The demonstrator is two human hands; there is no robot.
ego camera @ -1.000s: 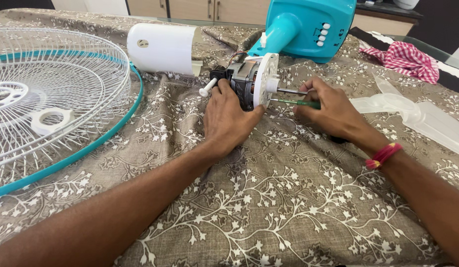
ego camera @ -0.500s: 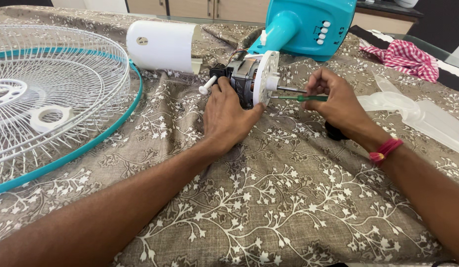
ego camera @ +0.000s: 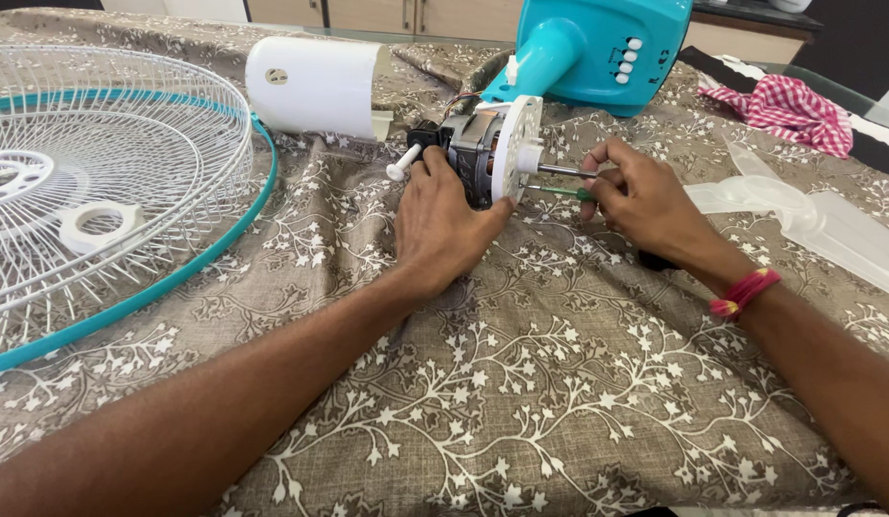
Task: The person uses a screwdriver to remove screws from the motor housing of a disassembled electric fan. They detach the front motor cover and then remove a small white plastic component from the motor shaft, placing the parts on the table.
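Nearest me, the brown floral cloth over the tabletop lay bare between my two forearms, a wide stretch of open room right down to the lower edge of the view. My left hand was wrapped around the fan motor, thumb pressed against the rim of its white round mounting plate, holding it on its side on the cloth. My right hand was closed on a green-handled screwdriver, whose tip met the face of that plate just below the bare metal shaft. A red thread band sat on that wrist. Left of the motor, the white wire fan guard with its teal rim ran off the left edge, well apart from my left hand. To the right, the clear fan blade lay near my right wrist and reached the right edge. Beyond the motor lay the white rear motor cover, just beside it, and the teal fan stand with its button panel. A red checked cloth lay at the far right.
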